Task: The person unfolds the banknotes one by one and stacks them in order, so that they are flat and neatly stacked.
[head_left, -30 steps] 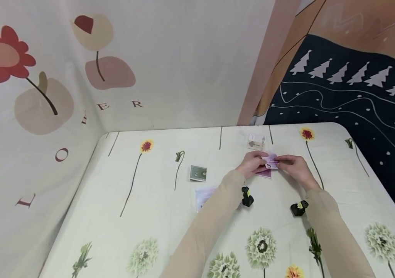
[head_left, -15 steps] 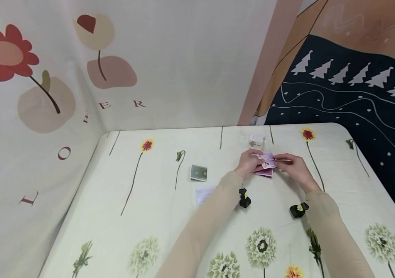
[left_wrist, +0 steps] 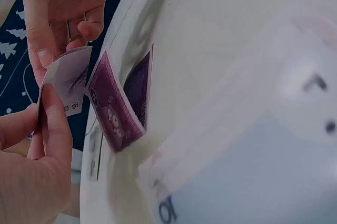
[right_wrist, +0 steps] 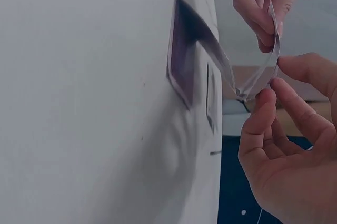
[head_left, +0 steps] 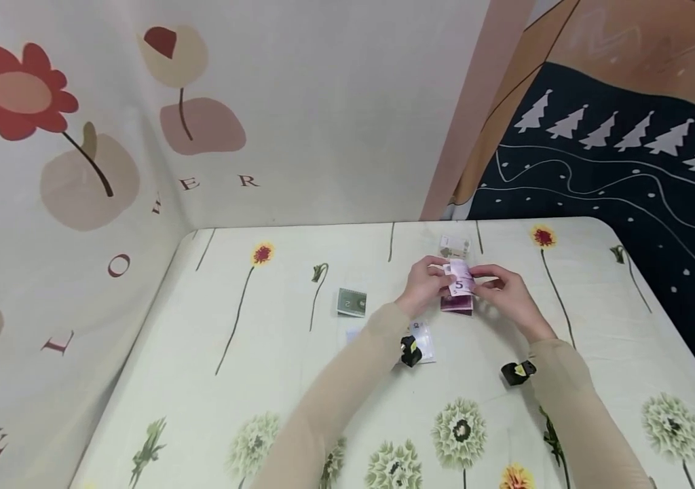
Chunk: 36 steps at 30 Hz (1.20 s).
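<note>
Both hands hold a folded purple banknote [head_left: 460, 277] with a printed 5, raised above the table. My left hand [head_left: 423, 285] pinches its left side between thumb and fingers, plain in the left wrist view. Its other side is pinched by my right hand [head_left: 506, 293], thumb and index fingertip meeting on the paper [right_wrist: 273, 71]. Just below them, a darker purple folded banknote [left_wrist: 115, 108] stands half open on the cloth. Under my left wrist lies a pale banknote [head_left: 423, 345], partly covered by the arm and its black wrist camera.
Left of the left hand is a folded green banknote [head_left: 351, 303]. A pale banknote [head_left: 454, 246] lies behind the hands, near the table's back edge. Flower-printed cloth [head_left: 286, 353] covers the table. A black wrist camera [head_left: 517, 373] sits by the right sleeve.
Both hands have shifted left with the purple banknote, which now stands more upright. The left forearm moved left, so the pale banknote shows on its right side.
</note>
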Each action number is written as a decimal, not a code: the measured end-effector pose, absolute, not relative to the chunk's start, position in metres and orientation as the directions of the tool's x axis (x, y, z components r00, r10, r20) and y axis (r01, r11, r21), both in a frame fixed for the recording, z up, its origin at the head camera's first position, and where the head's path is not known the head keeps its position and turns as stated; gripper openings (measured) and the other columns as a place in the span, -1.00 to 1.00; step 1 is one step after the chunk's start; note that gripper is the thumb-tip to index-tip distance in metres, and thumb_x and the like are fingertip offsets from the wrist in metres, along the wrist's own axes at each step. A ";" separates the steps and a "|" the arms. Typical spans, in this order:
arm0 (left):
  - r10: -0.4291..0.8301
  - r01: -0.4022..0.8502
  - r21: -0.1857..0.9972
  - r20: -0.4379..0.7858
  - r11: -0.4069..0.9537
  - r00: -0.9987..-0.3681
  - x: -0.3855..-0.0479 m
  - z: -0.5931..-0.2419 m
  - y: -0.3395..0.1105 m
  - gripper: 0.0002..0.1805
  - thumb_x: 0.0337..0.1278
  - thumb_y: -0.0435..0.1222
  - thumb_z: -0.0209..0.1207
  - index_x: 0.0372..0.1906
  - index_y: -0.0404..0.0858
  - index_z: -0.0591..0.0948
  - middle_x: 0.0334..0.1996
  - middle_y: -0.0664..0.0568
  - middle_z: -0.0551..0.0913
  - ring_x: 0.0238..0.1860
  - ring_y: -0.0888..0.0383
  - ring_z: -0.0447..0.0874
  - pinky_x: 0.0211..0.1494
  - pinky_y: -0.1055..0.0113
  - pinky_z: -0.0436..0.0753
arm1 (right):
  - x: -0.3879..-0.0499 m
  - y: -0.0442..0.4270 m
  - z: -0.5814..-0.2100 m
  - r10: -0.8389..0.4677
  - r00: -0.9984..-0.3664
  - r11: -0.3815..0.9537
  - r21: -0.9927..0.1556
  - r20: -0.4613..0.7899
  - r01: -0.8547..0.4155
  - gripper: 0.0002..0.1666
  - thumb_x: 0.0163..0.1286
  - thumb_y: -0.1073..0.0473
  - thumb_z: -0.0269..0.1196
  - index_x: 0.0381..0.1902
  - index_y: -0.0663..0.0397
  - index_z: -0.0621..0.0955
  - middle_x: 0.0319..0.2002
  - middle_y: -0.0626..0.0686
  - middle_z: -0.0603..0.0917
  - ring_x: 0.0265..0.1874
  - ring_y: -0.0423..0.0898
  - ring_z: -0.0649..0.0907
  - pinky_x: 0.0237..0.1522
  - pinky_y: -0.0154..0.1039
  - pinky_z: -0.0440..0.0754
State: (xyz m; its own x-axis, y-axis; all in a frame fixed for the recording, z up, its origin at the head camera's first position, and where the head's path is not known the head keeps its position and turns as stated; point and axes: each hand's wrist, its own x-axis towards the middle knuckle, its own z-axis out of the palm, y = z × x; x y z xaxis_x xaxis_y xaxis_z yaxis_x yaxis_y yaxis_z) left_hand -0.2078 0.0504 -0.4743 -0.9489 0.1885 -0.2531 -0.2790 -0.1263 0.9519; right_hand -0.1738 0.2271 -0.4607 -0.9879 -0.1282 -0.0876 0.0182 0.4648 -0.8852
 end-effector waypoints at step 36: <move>0.242 -0.074 0.991 -0.044 -0.115 -0.969 -0.193 -0.426 0.014 -0.63 0.18 -0.53 0.20 0.09 -0.27 0.63 -0.30 -0.12 0.70 -0.31 0.09 0.72 -0.19 0.26 0.71 | -0.170 0.183 -0.419 -0.156 -0.978 0.354 -0.916 0.139 -0.187 -0.44 0.31 0.27 0.30 0.22 0.26 0.39 0.13 0.20 0.49 0.06 0.06 0.50 -0.01 -0.35 0.54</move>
